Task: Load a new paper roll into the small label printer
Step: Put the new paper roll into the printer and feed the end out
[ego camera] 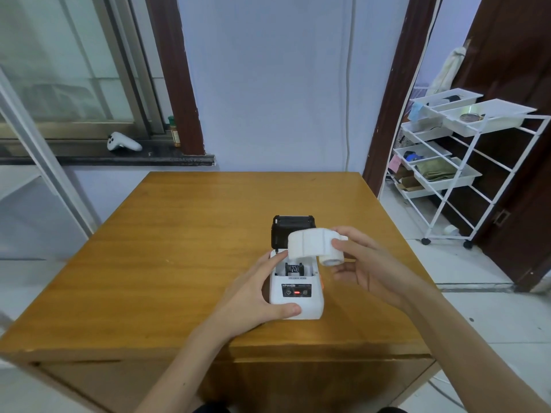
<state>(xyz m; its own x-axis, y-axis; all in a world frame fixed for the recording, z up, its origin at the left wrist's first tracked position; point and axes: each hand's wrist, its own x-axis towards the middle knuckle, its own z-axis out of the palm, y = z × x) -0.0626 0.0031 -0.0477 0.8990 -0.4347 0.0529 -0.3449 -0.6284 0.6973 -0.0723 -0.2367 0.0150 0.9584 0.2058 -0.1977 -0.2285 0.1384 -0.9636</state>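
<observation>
While the lid stands open at the back, items run left to right: left hand [253, 293], fingers spread and clasped round the side of the label printer [296, 289] on the wooden table [179, 248]; paper roll [320, 245], above the open bay, loose tail curling leftward; right hand [362, 260], pinching the roll's core. Step: roll insertion. Next, by judgement: lower roll squarely into bay, tail leading forward.

White printer [296, 296], white roll [316, 244]

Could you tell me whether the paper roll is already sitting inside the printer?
No, the right hand holds the roll above the printer, whose open bay shows no roll inside.
</observation>
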